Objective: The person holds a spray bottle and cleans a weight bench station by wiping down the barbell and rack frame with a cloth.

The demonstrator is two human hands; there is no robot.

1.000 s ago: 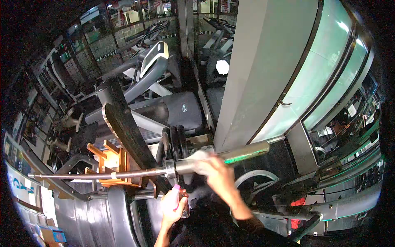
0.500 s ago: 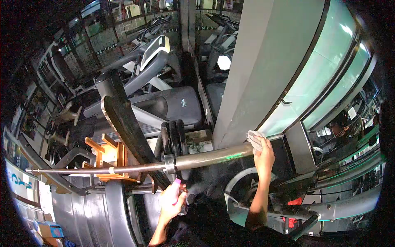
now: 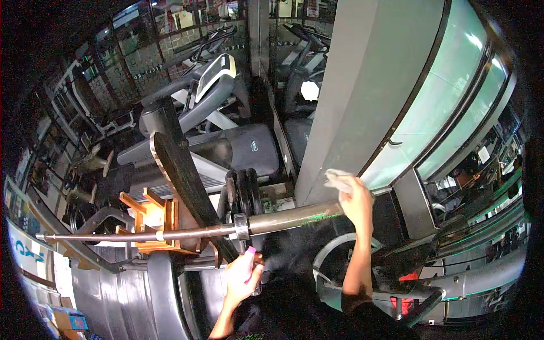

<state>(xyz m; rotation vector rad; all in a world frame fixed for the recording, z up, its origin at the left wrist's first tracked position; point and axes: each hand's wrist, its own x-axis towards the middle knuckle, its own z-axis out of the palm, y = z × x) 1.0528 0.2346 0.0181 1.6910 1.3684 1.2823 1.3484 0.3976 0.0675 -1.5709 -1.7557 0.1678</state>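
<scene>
A barbell lies across the view, its thin shaft [image 3: 192,233] running left and its thick metal sleeve [image 3: 294,219] reaching right. My right hand [image 3: 358,208] is closed on a pale cloth [image 3: 339,179], slightly blurred, at the sleeve's outer end. The cloth stands above the sleeve's top edge in this view. Below the bar's collar [image 3: 241,226], my left hand [image 3: 240,279] wraps round a small bottle with a pink top [image 3: 251,251]. The bottle's body is mostly hidden by the fingers.
A dark upright post [image 3: 184,170] of the rack rises behind the bar. Beside it is a small wooden stool [image 3: 156,218]. Further back stands a treadmill [image 3: 249,144]. A grey pillar [image 3: 357,96] and a frosted glass panel [image 3: 436,102] are on the right; a padded bench [image 3: 164,289] sits below the shaft.
My right hand with the cloth has lifted and shifted slightly left, off the sleeve's end. The left hand keeps its hold on the bottle. The view has shifted a little.
</scene>
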